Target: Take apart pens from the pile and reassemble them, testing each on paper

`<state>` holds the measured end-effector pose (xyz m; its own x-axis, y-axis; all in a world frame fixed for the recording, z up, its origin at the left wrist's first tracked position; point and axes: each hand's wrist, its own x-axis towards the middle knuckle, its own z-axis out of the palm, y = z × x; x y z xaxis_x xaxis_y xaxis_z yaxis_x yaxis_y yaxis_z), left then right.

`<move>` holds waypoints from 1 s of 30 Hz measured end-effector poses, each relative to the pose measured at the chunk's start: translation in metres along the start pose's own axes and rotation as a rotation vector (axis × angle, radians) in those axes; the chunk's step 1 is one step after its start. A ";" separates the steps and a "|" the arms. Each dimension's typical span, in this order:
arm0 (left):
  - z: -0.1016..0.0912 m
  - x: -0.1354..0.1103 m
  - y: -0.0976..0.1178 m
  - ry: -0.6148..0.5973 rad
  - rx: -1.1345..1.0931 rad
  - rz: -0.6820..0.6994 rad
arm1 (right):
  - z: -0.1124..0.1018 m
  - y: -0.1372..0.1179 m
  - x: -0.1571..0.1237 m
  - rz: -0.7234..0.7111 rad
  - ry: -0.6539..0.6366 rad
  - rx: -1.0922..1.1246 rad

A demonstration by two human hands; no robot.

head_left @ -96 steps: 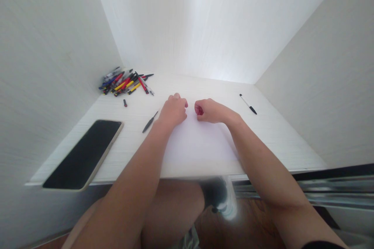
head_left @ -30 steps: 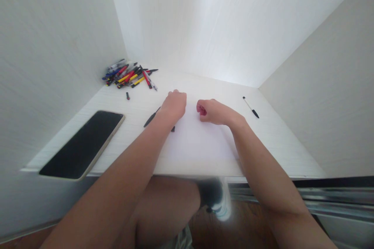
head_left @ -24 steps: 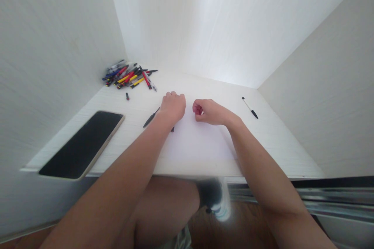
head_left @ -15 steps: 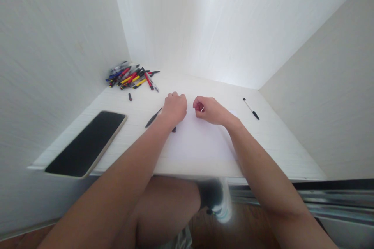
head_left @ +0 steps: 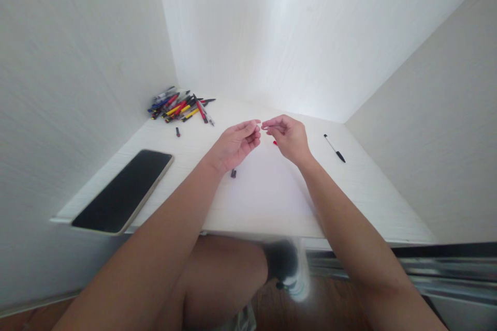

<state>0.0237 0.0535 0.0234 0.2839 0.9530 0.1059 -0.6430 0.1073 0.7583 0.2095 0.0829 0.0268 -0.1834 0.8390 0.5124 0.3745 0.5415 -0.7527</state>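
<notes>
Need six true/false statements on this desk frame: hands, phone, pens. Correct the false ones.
1. The left hand and right hand are close together. True.
2. The black-and-white pen is in the right hand. False: the black-and-white pen lies on the desk, apart from that hand.
3. A white sheet lies on the desk. True.
4. The phone touches the pen pile. False: the phone and the pen pile are apart.
5. The pen pile is all black. False: red, yellow and blue show too.
6. A bit of red shows beside the right hand. True.
</notes>
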 end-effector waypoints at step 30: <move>0.004 0.010 -0.026 0.237 0.053 0.200 | 0.011 -0.030 -0.010 -0.286 0.048 -0.232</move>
<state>0.0457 0.0595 0.0075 -0.0226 0.9939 0.1084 -0.6294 -0.0983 0.7708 0.1903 0.0588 0.0399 -0.2698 0.6493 0.7110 0.5111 0.7224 -0.4657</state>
